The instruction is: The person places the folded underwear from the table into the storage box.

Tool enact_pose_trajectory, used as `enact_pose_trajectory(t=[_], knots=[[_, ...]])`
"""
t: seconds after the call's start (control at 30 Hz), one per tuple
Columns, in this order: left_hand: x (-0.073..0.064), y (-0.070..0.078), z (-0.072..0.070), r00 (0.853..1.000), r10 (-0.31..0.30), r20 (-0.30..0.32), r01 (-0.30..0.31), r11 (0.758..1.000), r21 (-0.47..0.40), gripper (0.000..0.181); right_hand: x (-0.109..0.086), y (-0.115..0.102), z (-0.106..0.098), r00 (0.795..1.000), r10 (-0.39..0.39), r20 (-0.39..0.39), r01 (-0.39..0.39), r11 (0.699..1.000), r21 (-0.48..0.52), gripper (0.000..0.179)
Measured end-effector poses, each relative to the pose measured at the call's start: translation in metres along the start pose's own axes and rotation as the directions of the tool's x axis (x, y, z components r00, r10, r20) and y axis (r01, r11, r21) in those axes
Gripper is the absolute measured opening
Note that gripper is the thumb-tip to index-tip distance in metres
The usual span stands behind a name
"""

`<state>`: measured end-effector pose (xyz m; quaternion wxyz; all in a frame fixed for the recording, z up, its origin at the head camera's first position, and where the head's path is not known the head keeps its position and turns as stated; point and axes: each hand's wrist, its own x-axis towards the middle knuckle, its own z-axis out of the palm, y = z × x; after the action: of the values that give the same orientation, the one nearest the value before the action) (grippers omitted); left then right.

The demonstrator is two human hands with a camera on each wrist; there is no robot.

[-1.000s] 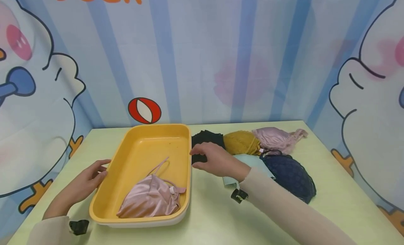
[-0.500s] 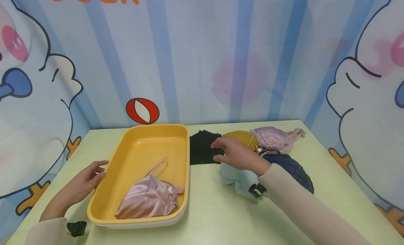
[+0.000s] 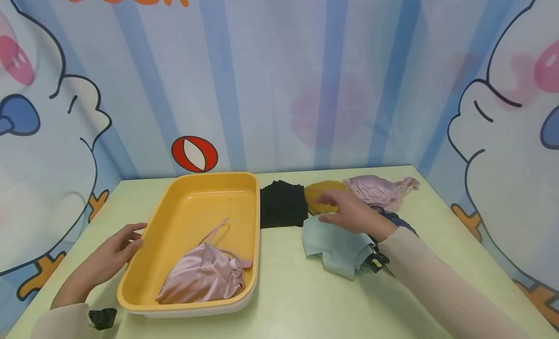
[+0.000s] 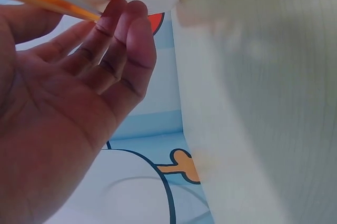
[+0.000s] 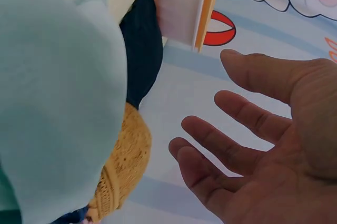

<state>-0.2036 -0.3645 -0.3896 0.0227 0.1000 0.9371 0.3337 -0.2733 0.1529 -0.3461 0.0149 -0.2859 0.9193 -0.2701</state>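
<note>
A yellow tray (image 3: 205, 183) with a white outer shell stands on the left of the table. In it lies a pink satin bra (image 3: 203, 276) with thin straps. My left hand (image 3: 111, 254) touches the tray's left side; in the left wrist view its loosely bent fingers (image 4: 113, 29) reach under the rim. My right hand (image 3: 351, 212) hovers above a crumpled mint-green garment (image 3: 336, 244), fingers spread and holding nothing. The right wrist view shows this mint-green cloth (image 5: 58, 103) apart from the fingers. Behind the hand sits a mustard bra (image 3: 320, 191), partly covered by it.
A folded black garment (image 3: 284, 205) lies beside the tray's right wall. At the back right is a mauve bra with lace (image 3: 375, 188). A navy bra (image 3: 399, 222) is mostly hidden by my right forearm. A patterned curtain (image 3: 279, 86) rises behind the table (image 3: 297, 300).
My right hand has moved right, away from the tray's right rim, to over the mint-green garment. The left hand stays at the tray. The view has shifted slightly.
</note>
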Motion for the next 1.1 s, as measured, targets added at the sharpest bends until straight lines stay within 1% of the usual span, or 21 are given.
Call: enact_pose_trajectory(t=[0.1, 0.3, 0.5, 0.73, 0.93, 1.1], knots=[[-0.001, -0.001, 0.0, 1.0, 0.004, -0.001, -0.004, 1.0, -0.001, 0.049, -0.004, 0.01, 0.0, 1.0, -0.001, 0.012, 0.001, 1.0, 0.01, 0.036], [-0.001, -0.002, 0.0, 1.0, 0.003, 0.001, -0.003, 1.0, -0.007, 0.049, -0.013, 0.028, -0.005, 0.998, 0.057, 0.022, -0.057, 0.998, 0.026, 0.039], [0.0, -0.003, 0.001, 1.0, -0.004, 0.003, 0.004, 1.0, -0.01, 0.049, -0.019, 0.043, -0.011, 0.999, 0.044, 0.017, -0.044, 0.999, 0.027, 0.035], [0.0, -0.002, 0.001, 1.0, -0.001, 0.002, 0.001, 1.0, -0.002, 0.049, -0.025, 0.054, -0.015, 0.995, 0.095, 0.035, -0.095, 0.995, 0.006, 0.035], [0.001, -0.001, 0.001, 1.0, -0.015, 0.009, 0.015, 1.0, -0.01, 0.049, -0.027, 0.061, -0.015, 0.995, 0.092, 0.027, -0.092, 0.996, 0.02, 0.036], [0.001, -0.001, 0.001, 1.0, -0.01, 0.007, 0.011, 1.0, -0.011, 0.048, -0.029, 0.065, -0.015, 0.995, 0.089, 0.041, -0.089, 0.996, 0.005, 0.036]])
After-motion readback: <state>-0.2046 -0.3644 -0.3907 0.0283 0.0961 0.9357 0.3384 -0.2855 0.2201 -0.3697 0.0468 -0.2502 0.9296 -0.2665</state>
